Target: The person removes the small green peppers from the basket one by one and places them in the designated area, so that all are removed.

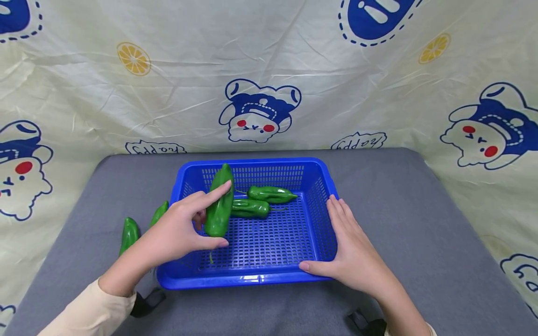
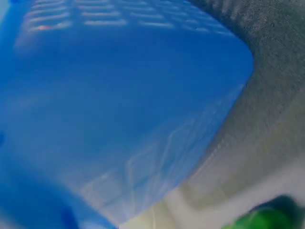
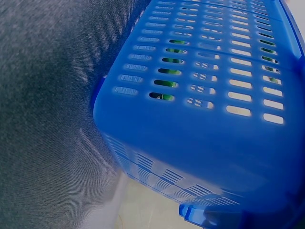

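My left hand [image 1: 185,227] is over the left part of a blue plastic basket [image 1: 260,278], holding a large green pepper [image 1: 219,205]. Its index finger lies across the pepper, and the thumb is by the stem end. Inside the basket lie two more green peppers, one farther back [image 1: 272,194] and one nearer [image 1: 251,208], the latter partly hidden behind the held pepper. My right hand [image 1: 353,249] rests on the basket's right front corner, fingers straight along the right side and thumb on the front rim. The basket's outer wall [image 3: 190,124] fills much of the right wrist view.
Left of the basket, two green peppers lie on the grey table [image 1: 391,186], one near the forearm [image 1: 130,233] and another beside the basket [image 1: 159,213], both partly covered by the arm. A patterned cloth [image 1: 260,56] hangs behind the table.
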Available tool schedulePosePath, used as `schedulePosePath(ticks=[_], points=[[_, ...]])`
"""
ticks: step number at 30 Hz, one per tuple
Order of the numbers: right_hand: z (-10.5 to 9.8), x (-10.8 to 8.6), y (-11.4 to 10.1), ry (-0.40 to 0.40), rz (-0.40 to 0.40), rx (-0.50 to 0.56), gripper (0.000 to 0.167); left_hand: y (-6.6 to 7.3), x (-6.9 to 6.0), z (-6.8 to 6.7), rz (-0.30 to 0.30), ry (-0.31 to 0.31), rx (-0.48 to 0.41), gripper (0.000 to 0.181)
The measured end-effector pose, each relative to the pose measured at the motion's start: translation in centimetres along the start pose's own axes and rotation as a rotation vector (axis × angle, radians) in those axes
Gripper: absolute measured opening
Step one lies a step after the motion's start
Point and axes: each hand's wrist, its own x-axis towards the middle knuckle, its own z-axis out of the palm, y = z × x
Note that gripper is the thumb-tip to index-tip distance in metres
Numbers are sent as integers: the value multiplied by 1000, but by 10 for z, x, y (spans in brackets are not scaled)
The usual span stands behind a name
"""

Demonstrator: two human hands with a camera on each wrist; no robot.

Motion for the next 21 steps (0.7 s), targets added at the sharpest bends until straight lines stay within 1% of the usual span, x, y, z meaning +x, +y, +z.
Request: schedulePosePath(ticks=[3,5,9,11,14,18,21], points=[[1,0,0,1,-3,-3,135,-1,-10,-9,-5,59,-8,101],[1,0,-1,0,-4,-5,135,-1,-17,-16,-21,94,-30,101],[0,0,-1,-2,1,-9,135,-5,-33,-32,-76,152,-77,102],[0,-1,-2,-4,2,-8,135,-8,-41,-39,-105,171,-95,103],[0,-1,-2,-3,3,-8,135,-15,-52,-48,-146,189,-99,104],[0,-1,-2,-3,4,-9,134,-29,-66,-58,-191,213,-97,105],[0,-1,-3,-4,2,-7,134,-42,-77,-65,-199,237,-100,106]])
